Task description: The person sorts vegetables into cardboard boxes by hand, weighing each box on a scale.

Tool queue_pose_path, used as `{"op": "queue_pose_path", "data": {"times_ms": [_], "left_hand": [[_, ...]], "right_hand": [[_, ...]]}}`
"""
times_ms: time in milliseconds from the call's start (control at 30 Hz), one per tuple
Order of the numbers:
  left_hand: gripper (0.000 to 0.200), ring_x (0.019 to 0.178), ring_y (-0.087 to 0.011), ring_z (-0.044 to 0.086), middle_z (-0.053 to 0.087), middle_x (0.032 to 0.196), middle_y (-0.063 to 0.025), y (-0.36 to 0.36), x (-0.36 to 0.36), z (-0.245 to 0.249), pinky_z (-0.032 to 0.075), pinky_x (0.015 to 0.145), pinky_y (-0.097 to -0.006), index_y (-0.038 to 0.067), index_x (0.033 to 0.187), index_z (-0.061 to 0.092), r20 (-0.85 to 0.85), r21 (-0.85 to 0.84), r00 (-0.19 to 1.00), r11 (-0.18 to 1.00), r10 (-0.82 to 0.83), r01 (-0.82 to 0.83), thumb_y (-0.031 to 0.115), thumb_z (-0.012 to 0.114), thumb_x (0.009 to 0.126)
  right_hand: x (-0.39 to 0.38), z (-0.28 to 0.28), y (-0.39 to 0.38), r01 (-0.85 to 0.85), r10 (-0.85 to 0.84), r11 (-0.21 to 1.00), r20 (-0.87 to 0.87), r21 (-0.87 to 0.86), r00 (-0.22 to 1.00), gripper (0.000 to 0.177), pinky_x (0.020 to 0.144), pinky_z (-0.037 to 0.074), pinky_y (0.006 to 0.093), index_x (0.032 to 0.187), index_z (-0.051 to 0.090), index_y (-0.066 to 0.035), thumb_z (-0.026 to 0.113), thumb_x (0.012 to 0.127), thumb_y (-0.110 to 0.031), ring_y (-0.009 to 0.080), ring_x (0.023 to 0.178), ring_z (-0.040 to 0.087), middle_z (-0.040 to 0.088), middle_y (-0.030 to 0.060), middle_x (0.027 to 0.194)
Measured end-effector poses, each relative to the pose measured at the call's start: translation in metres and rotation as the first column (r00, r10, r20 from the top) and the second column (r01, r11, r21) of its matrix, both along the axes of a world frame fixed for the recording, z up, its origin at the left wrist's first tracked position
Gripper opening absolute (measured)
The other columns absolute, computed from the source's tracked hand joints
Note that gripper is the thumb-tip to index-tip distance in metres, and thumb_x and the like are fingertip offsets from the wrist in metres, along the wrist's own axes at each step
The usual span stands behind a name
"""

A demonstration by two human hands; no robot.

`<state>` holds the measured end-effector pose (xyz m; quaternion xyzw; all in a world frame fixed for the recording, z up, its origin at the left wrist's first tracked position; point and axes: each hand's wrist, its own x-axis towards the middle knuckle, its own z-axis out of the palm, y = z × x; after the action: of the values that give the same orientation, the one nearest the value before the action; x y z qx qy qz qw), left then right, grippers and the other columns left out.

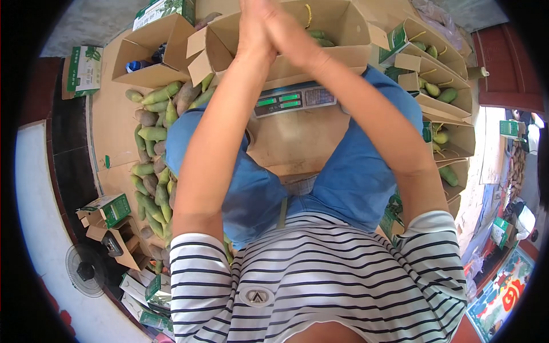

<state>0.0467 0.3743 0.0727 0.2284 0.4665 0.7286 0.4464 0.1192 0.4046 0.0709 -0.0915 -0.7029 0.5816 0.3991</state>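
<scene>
My left hand [253, 31] and my right hand [287, 35] meet at the top edge, over an open cardboard box [346, 23]. The right one is blurred, and the fingers of both are mostly cut off or hidden, so anything between them cannot be made out. Inside the box, to the right of my hands, lie green vegetables [323, 41] and a yellow cord [309, 16]. Just below the box, between my knees, a scale [294, 100] shows green displays.
Many green and brownish vegetables [153, 134] lie piled at the left. Another open box [130, 52] holds a blue item [136, 66]. Several open boxes [460, 140] of vegetables line the right side. A fan [86, 271] stands at the lower left.
</scene>
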Motion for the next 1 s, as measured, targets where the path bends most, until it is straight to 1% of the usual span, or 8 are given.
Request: {"op": "queue_pose_path", "data": {"times_ms": [100, 300, 400, 500, 600, 700, 800, 1000], "left_hand": [[0.046, 0.091, -0.0268, 0.059, 0.058, 0.104, -0.0154, 0.005, 0.0, -0.006, 0.047, 0.08, -0.0379, -0.003, 0.113, 0.049, 0.181, 0.029, 0.981, 0.998, -0.066, 0.062, 0.037, 0.049, 0.091], [0.046, 0.09, -0.0276, 0.059, 0.058, 0.102, -0.0164, 0.014, -0.006, -0.01, 0.047, 0.08, -0.0386, -0.002, 0.11, 0.049, 0.31, 0.067, 0.937, 0.986, -0.164, 0.151, 0.039, 0.048, 0.091], [0.046, 0.089, -0.028, 0.059, 0.059, 0.101, -0.0168, 0.012, -0.004, -0.01, 0.048, 0.079, -0.0389, -0.002, 0.109, 0.049, 0.336, 0.067, 0.923, 0.982, -0.188, 0.176, 0.039, 0.047, 0.091], [0.046, 0.088, -0.0284, 0.059, 0.059, 0.1, -0.0173, 0.01, -0.004, -0.011, 0.048, 0.079, -0.0392, -0.002, 0.108, 0.049, 0.36, 0.066, 0.911, 0.98, -0.201, 0.189, 0.04, 0.047, 0.091], [0.046, 0.087, -0.0288, 0.059, 0.059, 0.098, -0.0178, 0.007, -0.003, -0.012, 0.048, 0.079, -0.0395, -0.002, 0.107, 0.049, 0.373, 0.073, 0.903, 0.977, -0.214, 0.201, 0.041, 0.046, 0.091], [0.046, 0.086, -0.0292, 0.059, 0.059, 0.097, -0.0183, 0.009, -0.002, -0.013, 0.048, 0.078, -0.0398, -0.002, 0.105, 0.05, 0.398, 0.075, 0.89, 0.975, -0.221, 0.209, 0.042, 0.046, 0.091], [0.046, 0.086, -0.0296, 0.059, 0.059, 0.096, -0.0187, 0.009, -0.002, -0.014, 0.048, 0.078, -0.0401, -0.002, 0.104, 0.05, 0.41, 0.078, 0.882, 0.972, -0.232, 0.219, 0.042, 0.045, 0.091], [0.047, 0.084, -0.0304, 0.059, 0.059, 0.094, -0.0197, 0.011, -0.001, -0.015, 0.049, 0.077, -0.0407, -0.001, 0.101, 0.05, 0.446, 0.088, 0.859, 0.968, -0.25, 0.236, 0.044, 0.044, 0.09]], "right_hand": [[-0.001, 0.007, -0.012, 0.202, -0.189, 0.915, -0.072, 0.348, 0.979, 0.059, 0.109, 0.018, 0.0369, 0.138, 0.025, 0.006, 0.024, 0.099, -0.037, 0.0316, 0.133, 0.026, 0.03, 0.0215, 0.141], [0.006, 0.005, 0.001, 0.345, -0.297, 0.766, -0.178, 0.542, 0.938, 0.05, 0.104, 0.026, 0.0414, 0.129, 0.037, 0.009, 0.031, 0.097, -0.028, 0.036, 0.121, 0.04, 0.043, 0.0247, 0.127], [0.006, -0.004, 0.009, 0.442, -0.305, 0.625, -0.321, 0.643, 0.897, 0.045, 0.099, 0.031, 0.0431, 0.122, 0.043, 0.009, 0.036, 0.095, -0.025, 0.038, 0.111, 0.046, 0.049, 0.0253, 0.118], [0.019, 0.004, 0.003, 0.414, -0.364, 0.606, -0.226, 0.68, 0.904, 0.042, 0.096, 0.033, 0.0444, 0.116, 0.047, 0.009, 0.038, 0.093, -0.025, 0.0395, 0.105, 0.048, 0.052, 0.0247, 0.111], [0.022, 0.014, 0.001, 0.379, -0.301, 0.642, -0.237, 0.666, 0.924, 0.039, 0.091, 0.036, 0.0442, 0.109, 0.052, 0.009, 0.038, 0.093, -0.025, 0.0391, 0.1, 0.05, 0.055, 0.0233, 0.105], [0.016, 0.001, 0.003, 0.393, -0.337, 0.685, -0.211, 0.613, 0.918, 0.039, 0.086, 0.039, 0.0438, 0.105, 0.053, 0.008, 0.037, 0.094, -0.025, 0.0385, 0.095, 0.053, 0.057, 0.0234, 0.1], [0.008, -0.013, 0.006, 0.323, -0.274, 0.783, -0.171, 0.532, 0.946, 0.04, 0.083, 0.04, 0.043, 0.102, 0.055, 0.007, 0.035, 0.095, -0.026, 0.0381, 0.092, 0.055, 0.059, 0.0242, 0.097], [0.014, -0.011, 0.001, 0.227, -0.291, 0.885, 0.102, 0.407, 0.951, 0.044, 0.086, 0.04, 0.0412, 0.096, 0.058, 0.006, 0.031, 0.096, -0.029, 0.0386, 0.095, 0.055, 0.06, 0.0251, 0.097]]}}
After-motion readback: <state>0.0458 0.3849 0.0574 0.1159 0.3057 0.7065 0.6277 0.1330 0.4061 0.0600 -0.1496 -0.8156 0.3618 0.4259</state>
